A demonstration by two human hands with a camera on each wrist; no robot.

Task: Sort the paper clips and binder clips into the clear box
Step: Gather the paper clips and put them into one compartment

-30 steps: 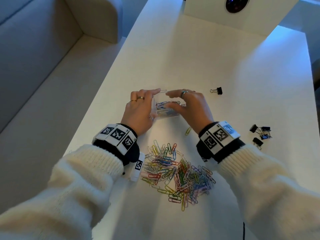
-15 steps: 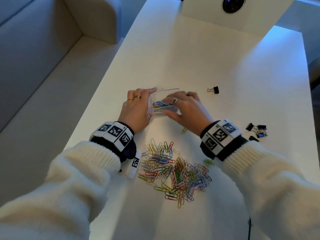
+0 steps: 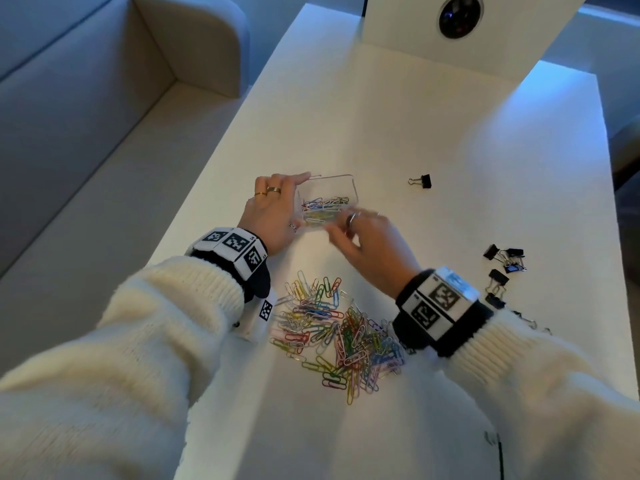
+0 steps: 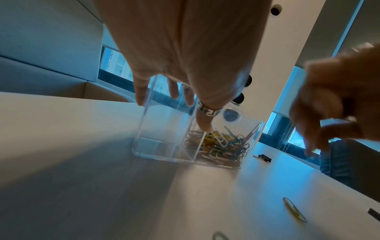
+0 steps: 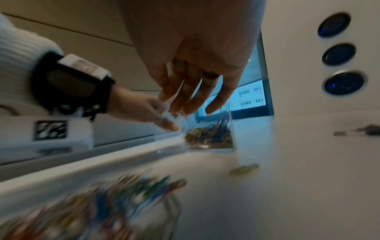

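The clear box (image 3: 354, 192) stands on the white table (image 3: 415, 116). My left hand (image 3: 287, 206) grips its left end, fingers over the far wall and thumb on the near side. In the left wrist view the box (image 4: 162, 129) has a divider: coloured paper clips (image 4: 222, 146) fill the right compartment and the left one is bare. My right hand (image 3: 356, 233), blurred, hovers at the box's near right corner with loose fingers holding nothing. A pile of coloured paper clips (image 3: 339, 330) lies between my wrists. One black binder clip (image 3: 422, 181) lies right of the box, and several more binder clips (image 3: 505, 261) sit farther right.
A white panel with a dark round lens (image 3: 460, 15) stands at the table's far end. A beige sofa (image 3: 104, 98) runs along the table's left edge. A single loose paper clip (image 4: 294, 211) lies near the box. A black cable (image 3: 500, 459) hangs at the near edge.
My right hand has drawn back from over the box toward me and now hovers at its near right corner. The left hand stays on the box.
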